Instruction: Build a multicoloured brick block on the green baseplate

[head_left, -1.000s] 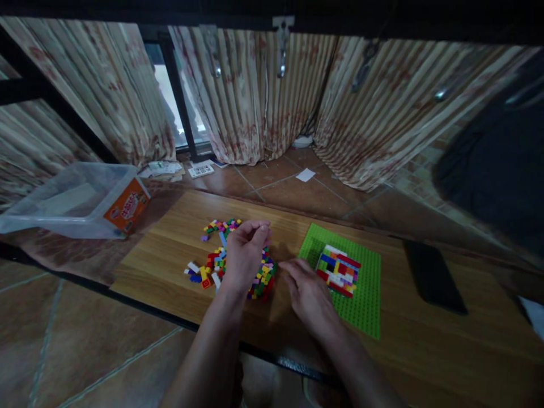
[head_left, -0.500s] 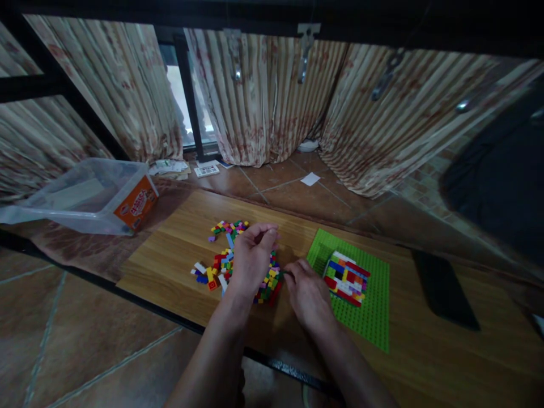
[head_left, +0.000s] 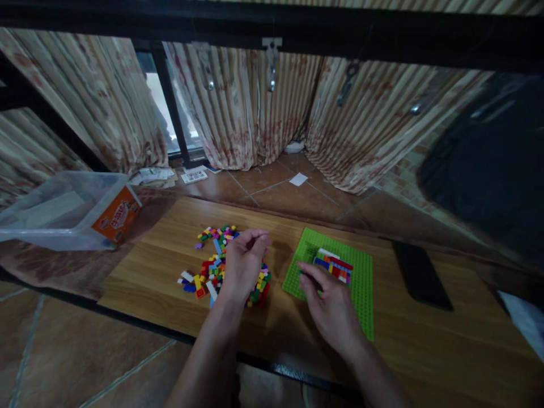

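Could shift green baseplate [head_left: 361, 272] with a careless push, or scatter loose bricks [head_left: 217, 264] by dragging left hand [head_left: 244, 263]. One wooden tabletop [head_left: 429, 351]; on it, one baseplate, right of bricks; two hands: left pinched nearly together over bricks, right hand [head_left: 330, 296] half-curled over baseplate, holds unclear; one brick build [head_left: 338, 266] on baseplate; loose bricks beyond counting.

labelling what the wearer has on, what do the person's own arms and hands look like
The left hand and right hand are ungloved. The left forearm and right forearm are bare too: no sleeve, watch or bracelet shows. No ring or marking can be made out.
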`<action>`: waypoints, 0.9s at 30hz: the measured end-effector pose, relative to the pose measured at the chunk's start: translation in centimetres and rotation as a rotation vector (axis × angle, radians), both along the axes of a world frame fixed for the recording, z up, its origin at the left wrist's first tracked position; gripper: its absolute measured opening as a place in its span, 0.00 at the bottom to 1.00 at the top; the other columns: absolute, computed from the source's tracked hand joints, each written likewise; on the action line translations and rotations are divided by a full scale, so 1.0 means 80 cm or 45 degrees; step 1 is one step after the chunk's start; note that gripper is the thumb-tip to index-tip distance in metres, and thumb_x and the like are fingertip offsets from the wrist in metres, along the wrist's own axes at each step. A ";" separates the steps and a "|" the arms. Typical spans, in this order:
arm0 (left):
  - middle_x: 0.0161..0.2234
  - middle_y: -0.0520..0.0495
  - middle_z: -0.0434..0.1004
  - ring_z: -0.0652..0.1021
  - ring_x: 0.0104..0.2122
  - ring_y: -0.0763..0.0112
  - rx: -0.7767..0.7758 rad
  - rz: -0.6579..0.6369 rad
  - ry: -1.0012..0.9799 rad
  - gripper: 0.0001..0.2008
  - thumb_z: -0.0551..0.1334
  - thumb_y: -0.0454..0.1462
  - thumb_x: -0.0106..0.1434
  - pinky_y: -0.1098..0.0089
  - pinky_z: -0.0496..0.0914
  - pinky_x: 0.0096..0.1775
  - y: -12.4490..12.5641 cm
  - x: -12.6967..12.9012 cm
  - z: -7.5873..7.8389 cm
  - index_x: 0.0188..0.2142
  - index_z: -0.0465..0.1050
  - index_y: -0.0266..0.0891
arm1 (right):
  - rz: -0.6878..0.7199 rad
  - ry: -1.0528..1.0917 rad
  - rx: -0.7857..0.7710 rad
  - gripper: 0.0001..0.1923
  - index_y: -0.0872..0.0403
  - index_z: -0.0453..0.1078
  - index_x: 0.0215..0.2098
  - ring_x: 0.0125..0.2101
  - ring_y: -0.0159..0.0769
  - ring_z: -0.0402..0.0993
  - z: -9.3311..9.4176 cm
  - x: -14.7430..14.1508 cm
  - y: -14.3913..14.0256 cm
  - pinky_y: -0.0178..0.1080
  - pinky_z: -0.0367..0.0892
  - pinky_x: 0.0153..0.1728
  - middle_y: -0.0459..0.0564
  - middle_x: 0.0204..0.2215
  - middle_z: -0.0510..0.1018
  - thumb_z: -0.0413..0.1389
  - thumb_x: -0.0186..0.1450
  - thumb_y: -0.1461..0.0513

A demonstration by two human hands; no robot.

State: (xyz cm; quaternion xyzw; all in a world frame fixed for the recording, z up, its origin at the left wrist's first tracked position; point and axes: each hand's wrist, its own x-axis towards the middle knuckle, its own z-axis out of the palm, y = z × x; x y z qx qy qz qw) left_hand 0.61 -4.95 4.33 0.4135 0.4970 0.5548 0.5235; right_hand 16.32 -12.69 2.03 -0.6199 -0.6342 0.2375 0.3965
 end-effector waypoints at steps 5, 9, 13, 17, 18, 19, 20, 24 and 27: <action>0.26 0.50 0.77 0.75 0.28 0.71 0.009 -0.061 0.090 0.09 0.66 0.39 0.52 0.72 0.70 0.32 -0.002 0.009 -0.005 0.32 0.78 0.36 | -0.167 0.102 -0.109 0.13 0.50 0.75 0.43 0.37 0.40 0.79 -0.003 0.046 -0.013 0.43 0.72 0.42 0.50 0.38 0.82 0.53 0.66 0.54; 0.27 0.51 0.77 0.74 0.28 0.71 0.009 -0.078 0.126 0.09 0.66 0.40 0.52 0.71 0.69 0.32 -0.003 0.017 -0.008 0.32 0.78 0.36 | -0.325 0.249 -0.073 0.14 0.51 0.76 0.39 0.38 0.41 0.78 -0.002 0.085 -0.017 0.42 0.72 0.41 0.50 0.38 0.82 0.57 0.62 0.52; 0.27 0.51 0.77 0.74 0.28 0.71 0.010 -0.107 0.155 0.09 0.66 0.40 0.52 0.72 0.68 0.31 -0.004 0.025 -0.009 0.32 0.78 0.37 | -0.393 0.320 -0.066 0.13 0.52 0.78 0.34 0.34 0.40 0.77 0.004 0.112 -0.016 0.40 0.72 0.37 0.51 0.35 0.82 0.62 0.56 0.52; 0.28 0.50 0.77 0.74 0.29 0.71 0.034 -0.136 0.207 0.08 0.65 0.39 0.53 0.72 0.69 0.32 -0.005 0.031 -0.009 0.32 0.78 0.37 | -0.347 0.415 -0.247 0.14 0.53 0.79 0.32 0.32 0.40 0.77 0.006 0.128 -0.023 0.40 0.71 0.35 0.50 0.31 0.82 0.64 0.52 0.53; 0.28 0.50 0.77 0.75 0.29 0.71 0.039 -0.137 0.210 0.08 0.65 0.39 0.53 0.72 0.69 0.32 -0.005 0.032 -0.010 0.32 0.78 0.37 | -0.314 0.431 -0.303 0.14 0.52 0.79 0.33 0.32 0.39 0.77 0.004 0.131 -0.025 0.39 0.71 0.34 0.49 0.31 0.82 0.64 0.52 0.53; 0.28 0.50 0.77 0.75 0.29 0.71 0.041 -0.138 0.210 0.08 0.65 0.39 0.53 0.72 0.69 0.32 -0.005 0.033 -0.010 0.32 0.78 0.37 | -0.285 0.437 -0.349 0.14 0.52 0.79 0.33 0.31 0.38 0.76 0.002 0.132 -0.028 0.38 0.70 0.32 0.49 0.30 0.82 0.64 0.53 0.53; 0.28 0.50 0.78 0.75 0.29 0.70 0.039 -0.137 0.211 0.09 0.65 0.39 0.53 0.72 0.69 0.32 -0.005 0.034 -0.010 0.32 0.78 0.37 | -0.257 0.436 -0.385 0.13 0.52 0.79 0.33 0.29 0.37 0.76 0.000 0.133 -0.030 0.37 0.70 0.31 0.48 0.29 0.82 0.63 0.53 0.53; 0.28 0.50 0.78 0.75 0.28 0.70 0.028 -0.140 0.204 0.09 0.66 0.39 0.52 0.72 0.69 0.32 -0.005 0.035 -0.010 0.32 0.78 0.37 | -0.204 0.407 -0.422 0.11 0.52 0.79 0.32 0.28 0.35 0.75 -0.011 0.131 -0.035 0.36 0.69 0.30 0.46 0.28 0.81 0.62 0.55 0.54; 0.28 0.49 0.77 0.75 0.29 0.70 0.021 -0.140 0.177 0.09 0.66 0.39 0.51 0.72 0.69 0.31 -0.004 0.036 -0.010 0.31 0.78 0.36 | -0.200 0.370 -0.410 0.11 0.52 0.79 0.33 0.30 0.37 0.76 -0.019 0.131 -0.035 0.37 0.70 0.32 0.47 0.30 0.82 0.61 0.56 0.55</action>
